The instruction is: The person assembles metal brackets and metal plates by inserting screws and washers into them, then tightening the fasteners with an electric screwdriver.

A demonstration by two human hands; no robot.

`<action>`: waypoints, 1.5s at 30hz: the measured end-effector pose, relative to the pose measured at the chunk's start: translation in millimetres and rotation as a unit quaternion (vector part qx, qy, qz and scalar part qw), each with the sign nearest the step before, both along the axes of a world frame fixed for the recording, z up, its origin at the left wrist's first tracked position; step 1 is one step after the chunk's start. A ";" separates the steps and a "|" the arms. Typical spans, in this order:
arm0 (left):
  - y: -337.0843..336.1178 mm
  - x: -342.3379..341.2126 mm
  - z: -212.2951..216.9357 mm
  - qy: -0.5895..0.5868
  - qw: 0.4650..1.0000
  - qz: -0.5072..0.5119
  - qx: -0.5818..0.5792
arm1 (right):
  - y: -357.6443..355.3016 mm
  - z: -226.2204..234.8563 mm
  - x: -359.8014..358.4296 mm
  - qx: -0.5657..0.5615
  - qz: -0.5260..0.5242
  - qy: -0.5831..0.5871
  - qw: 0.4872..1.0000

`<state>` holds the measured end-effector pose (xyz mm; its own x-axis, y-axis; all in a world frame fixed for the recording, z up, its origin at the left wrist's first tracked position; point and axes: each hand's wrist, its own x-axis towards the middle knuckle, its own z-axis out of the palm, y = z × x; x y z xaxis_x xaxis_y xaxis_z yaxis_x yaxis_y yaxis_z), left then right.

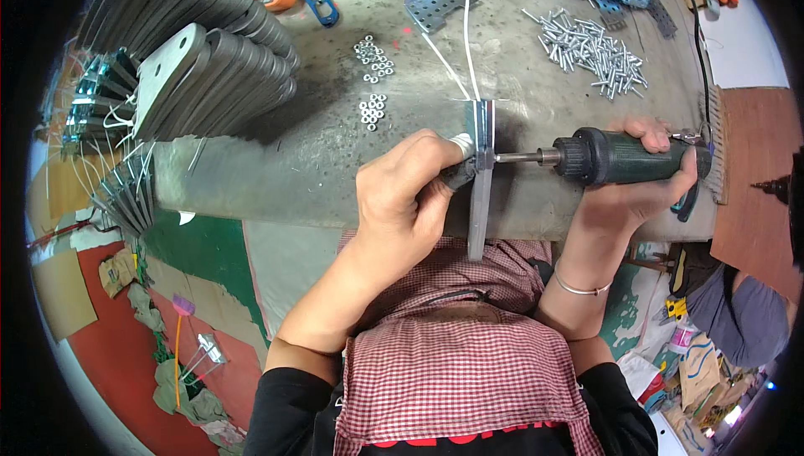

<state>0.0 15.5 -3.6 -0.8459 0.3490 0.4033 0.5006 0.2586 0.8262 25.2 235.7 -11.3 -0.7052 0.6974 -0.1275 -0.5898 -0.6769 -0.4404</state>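
Grey steel desk, scuffed, seen from above. Left hand at centre, fingers closed around a small part pressed against an upright metal bracket at the desk's near edge. Right hand at 3 o'clock, fingers wrapped around a dark green power driver, bit touching the bracket. No containers: loose nuts at 11 o'clock, screws at 1 o'clock, stacked grey plates at 10 o'clock.
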 end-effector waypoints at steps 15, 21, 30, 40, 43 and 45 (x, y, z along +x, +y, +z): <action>-7.1 7.9 12.5 -0.262 0.965 -0.004 0.020 | -11.7 8.3 -3.5 0.045 -0.044 -0.071 0.995; -9.8 4.7 9.9 -0.377 0.919 -0.049 0.102 | -17.0 9.4 -6.1 0.080 -0.077 -0.124 0.986; -14.4 8.4 12.7 -0.250 0.964 -0.031 0.085 | -11.4 11.8 -11.8 0.076 -0.058 -0.108 0.990; -38.0 10.9 -11.6 0.190 0.963 -0.162 -0.105 | 1.5 -0.5 4.4 0.049 0.015 -0.099 0.994; -39.6 -2.2 -4.4 0.219 0.968 -0.067 -0.103 | -2.8 3.1 4.5 0.089 -0.038 -0.129 0.987; -52.7 -15.9 8.6 0.149 0.947 0.070 -0.277 | -5.4 6.9 0.3 0.092 -0.046 -0.132 0.986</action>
